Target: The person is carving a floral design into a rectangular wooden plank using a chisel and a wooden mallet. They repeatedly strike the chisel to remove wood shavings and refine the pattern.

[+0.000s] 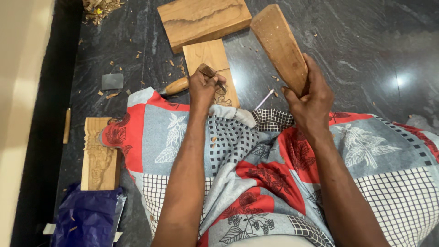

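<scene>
Both forearms are seen bare, with no sleeves reaching them, and nothing is worn on the left hand (206, 86) or the right hand (311, 98). The lap is covered by a wrapped cloth (256, 169), patterned in patches of red, grey-blue and white (leaf and flower prints are set beside checked and gridded squares). Just below the hands, the cloth is bunched into folds.

Matt wooden mallet (279, 45) (glossy stone floor (366, 50))

Chisel (211, 75) on board (208, 55), mallet (279, 45) right.
</scene>
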